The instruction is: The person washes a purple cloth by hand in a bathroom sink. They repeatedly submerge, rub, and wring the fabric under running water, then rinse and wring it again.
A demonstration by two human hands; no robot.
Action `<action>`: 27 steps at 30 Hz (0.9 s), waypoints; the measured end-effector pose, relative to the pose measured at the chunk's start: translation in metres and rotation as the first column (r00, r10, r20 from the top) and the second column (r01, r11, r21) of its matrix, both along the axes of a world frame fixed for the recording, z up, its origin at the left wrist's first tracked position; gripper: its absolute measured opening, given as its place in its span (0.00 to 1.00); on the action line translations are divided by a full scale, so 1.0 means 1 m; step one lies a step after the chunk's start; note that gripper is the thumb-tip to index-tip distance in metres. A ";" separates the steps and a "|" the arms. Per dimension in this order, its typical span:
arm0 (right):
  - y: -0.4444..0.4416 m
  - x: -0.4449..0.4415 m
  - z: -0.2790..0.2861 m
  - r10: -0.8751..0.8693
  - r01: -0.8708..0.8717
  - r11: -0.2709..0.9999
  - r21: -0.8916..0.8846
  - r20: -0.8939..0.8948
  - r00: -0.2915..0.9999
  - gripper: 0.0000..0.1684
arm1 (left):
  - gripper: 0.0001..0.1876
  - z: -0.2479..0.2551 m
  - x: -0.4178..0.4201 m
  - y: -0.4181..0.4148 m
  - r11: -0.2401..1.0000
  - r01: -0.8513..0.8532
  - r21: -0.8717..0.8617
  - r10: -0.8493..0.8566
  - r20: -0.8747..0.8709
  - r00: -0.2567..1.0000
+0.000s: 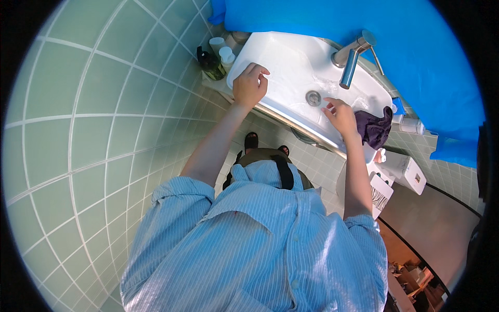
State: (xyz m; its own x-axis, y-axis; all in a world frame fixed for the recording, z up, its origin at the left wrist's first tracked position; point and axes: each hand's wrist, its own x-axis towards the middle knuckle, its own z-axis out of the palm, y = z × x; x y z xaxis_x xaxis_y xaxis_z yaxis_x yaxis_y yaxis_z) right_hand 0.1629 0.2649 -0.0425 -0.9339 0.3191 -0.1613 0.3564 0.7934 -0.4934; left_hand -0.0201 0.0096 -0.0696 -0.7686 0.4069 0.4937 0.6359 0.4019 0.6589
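A white washbasin (284,70) lies before me, wet in places, with a round metal drain (313,98) in its floor. Over the basin's left front part hovers my left hand (250,85), its fingers loosely bent and nothing held. My right hand (341,117) is above the right front side, to the right of the drain, with thumb and fingers apart and nothing between them. A chrome mixer tap (351,64) reaches over the basin from the back; its lever points to the right. Dark purple cloth (372,126) is bunched on the basin's right end, close beside my right wrist.
Left of the basin stand a dark pump bottle (210,64) and white bottles (226,56). Blue sheeting (421,70) covers the area behind the tap. A clear container (412,126) sits at the right. Green tiled wall (93,97) rises close on my left.
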 end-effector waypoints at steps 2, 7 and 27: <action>0.000 -0.009 -0.022 0.055 -0.058 0.996 0.065 0.050 0.997 0.19 | 0.07 0.002 0.002 0.003 1.000 -0.001 0.005 0.001 0.000 1.000; -0.003 -0.023 -0.044 0.083 -0.116 0.973 0.199 0.165 0.983 0.19 | 0.07 0.003 0.000 0.000 1.000 0.014 -0.012 -0.014 0.020 1.000; 0.012 -0.039 -0.064 0.152 -0.186 0.937 0.296 0.135 0.979 0.12 | 0.07 0.003 0.002 0.001 1.000 0.001 -0.020 0.000 0.050 0.999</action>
